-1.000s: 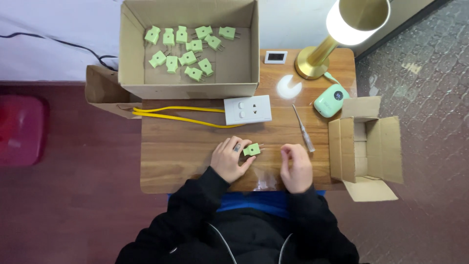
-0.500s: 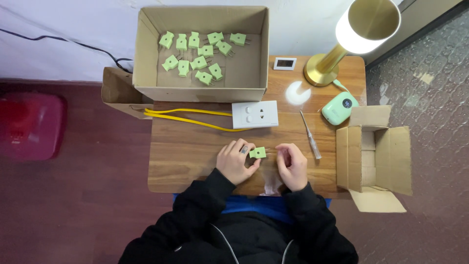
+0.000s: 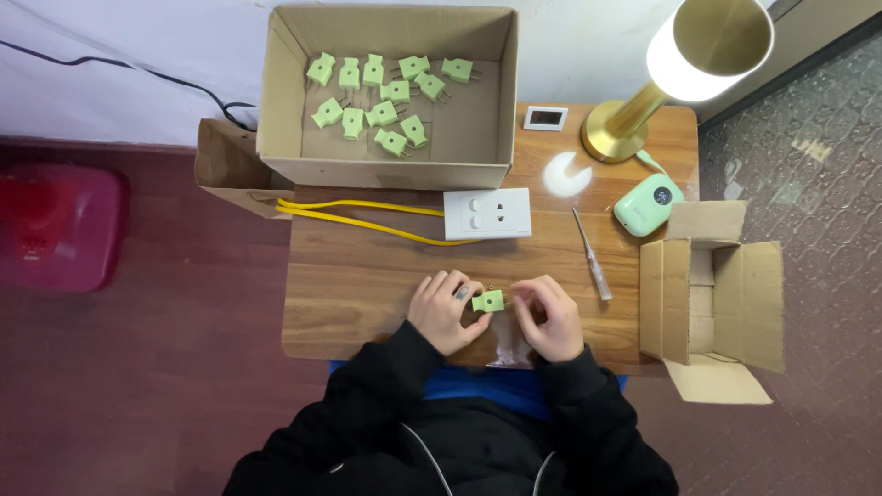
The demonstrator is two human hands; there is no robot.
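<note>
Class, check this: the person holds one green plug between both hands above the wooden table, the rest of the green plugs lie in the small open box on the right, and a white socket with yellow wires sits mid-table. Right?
Not quite. The head view shows the other green plugs in the large cardboard box at the table's far edge; the small open box on the right shows none. The rest stands: left hand and right hand hold one green plug above the wooden table, with the white socket mid-table.

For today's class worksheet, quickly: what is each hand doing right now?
Left hand: closed on the green plug.
Right hand: fingers curled beside the plug; contact cannot be told.
</note>
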